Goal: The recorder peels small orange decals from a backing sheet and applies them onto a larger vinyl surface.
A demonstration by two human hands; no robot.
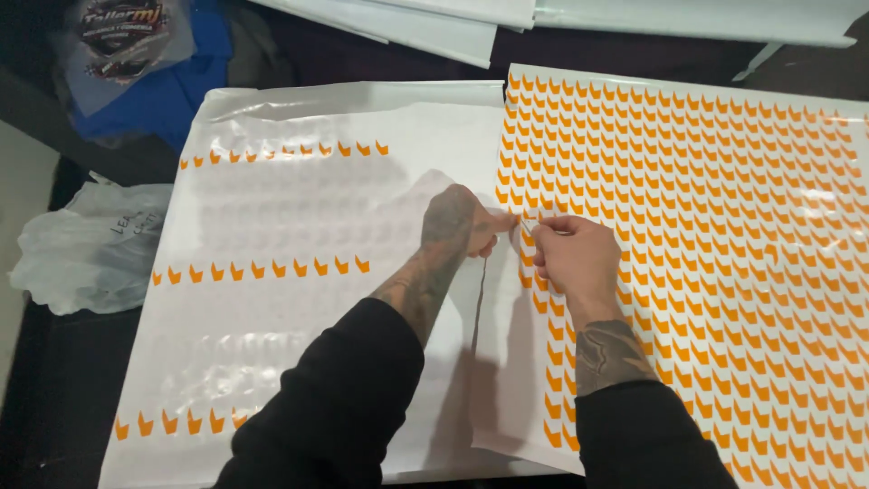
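Where meeting — two hands (520, 240), two sheets (724, 226)

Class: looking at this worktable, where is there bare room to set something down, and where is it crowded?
Free: dark table left of the white sheet, below the plastic bag. Crowded: where the left hand and right hand meet on the orange sticker sheet.

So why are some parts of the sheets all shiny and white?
Head view: light glares off the glossy left sheet, washing out its empty rows, and faintly off the orange sticker sheet; the left hand and right hand are sharp and cast a soft shadow below; the top left corner is dark.
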